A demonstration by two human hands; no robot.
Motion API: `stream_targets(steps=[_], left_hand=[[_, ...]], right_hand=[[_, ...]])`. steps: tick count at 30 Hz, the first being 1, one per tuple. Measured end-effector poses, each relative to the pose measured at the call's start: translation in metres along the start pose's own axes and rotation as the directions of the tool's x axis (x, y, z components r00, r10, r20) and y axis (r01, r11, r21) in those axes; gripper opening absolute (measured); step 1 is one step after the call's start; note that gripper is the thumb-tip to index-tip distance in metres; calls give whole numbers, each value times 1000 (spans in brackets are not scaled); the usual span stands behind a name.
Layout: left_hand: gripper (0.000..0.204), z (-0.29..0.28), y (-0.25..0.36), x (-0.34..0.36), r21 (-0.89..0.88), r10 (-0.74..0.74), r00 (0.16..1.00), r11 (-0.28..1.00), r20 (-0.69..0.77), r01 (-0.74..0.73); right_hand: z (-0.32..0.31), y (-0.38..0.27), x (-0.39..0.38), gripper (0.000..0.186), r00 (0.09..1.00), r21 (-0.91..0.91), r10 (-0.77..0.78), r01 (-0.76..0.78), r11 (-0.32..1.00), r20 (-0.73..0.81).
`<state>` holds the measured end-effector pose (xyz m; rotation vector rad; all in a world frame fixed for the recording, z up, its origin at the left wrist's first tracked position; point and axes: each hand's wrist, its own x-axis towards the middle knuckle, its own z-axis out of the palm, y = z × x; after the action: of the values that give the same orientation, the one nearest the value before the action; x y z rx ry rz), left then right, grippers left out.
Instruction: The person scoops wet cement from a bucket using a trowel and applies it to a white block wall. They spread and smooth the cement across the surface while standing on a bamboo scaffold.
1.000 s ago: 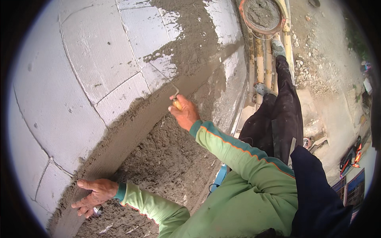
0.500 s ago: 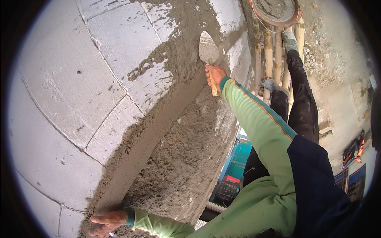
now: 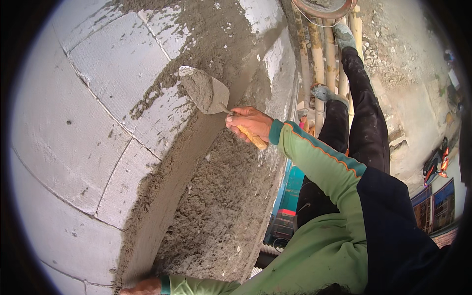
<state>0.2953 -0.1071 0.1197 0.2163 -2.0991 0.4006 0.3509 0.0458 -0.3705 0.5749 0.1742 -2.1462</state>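
One hand, right, curled around trowel handle.

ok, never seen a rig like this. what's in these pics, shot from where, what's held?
There's no machine: these are a person's bare hands. Every picture comes from one fisheye camera, the left of two worn on the head, looking down, so straight edges bend. The right hand has its grip closed round the handle of a trowel, with grey mortar on its blade. The left hand is cut off by the lower edge; I can't tell what it holds. The surface has pale blocks partly covered by rough grey mortar and a smoother band.
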Motion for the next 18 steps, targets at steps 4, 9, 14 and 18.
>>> stream_targets(steps=[4, 9, 14, 18], left_hand=[[88, 6, -5, 0, 59, 81, 997, 995, -7, -81], [88, 2, -10, -5, 82, 131, 991, 988, -14, -129], [89, -5, -8, -6, 131, 175, 983, 977, -46, -168], [89, 29, 16, -4, 93, 221, 975, 972, -38, -216]], right_hand=[[-50, -11, -43, 23, 982, 160, -185, 177, 971, 38], [-120, -45, -75, 18, 607, -39, -540, 643, 765, -583], [-174, -72, -24, 17, -237, -627, -680, 664, 407, -693], [-147, -56, 82, 28, 467, -394, -520, 345, 852, -715]])
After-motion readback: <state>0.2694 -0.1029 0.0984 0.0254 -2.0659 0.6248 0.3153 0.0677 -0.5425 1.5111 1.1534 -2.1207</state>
